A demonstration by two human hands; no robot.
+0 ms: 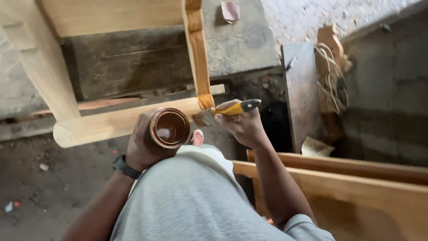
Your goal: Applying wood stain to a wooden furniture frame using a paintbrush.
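Observation:
My left hand (139, 149) grips a small round can (170, 128) of dark brown liquid, held over my knee. A black watch sits on that wrist. My right hand (243, 126) holds a paintbrush (232, 109) with a yellow handle. Its bristles touch the lower end of a carved wooden leg (198, 58), where the leg meets a pale rounded wooden rail (120, 122). The leg looks darker and wetter than the pale wood around it. Both belong to an unfinished wooden furniture frame in front of me.
A wide pale board (40, 58) of the frame rises at left. Stained wooden panels (352, 192) lie at lower right. A dark plank (301, 89), a coil of cord (332, 80) and wood scraps stand at right. The floor is dirty concrete (53, 187).

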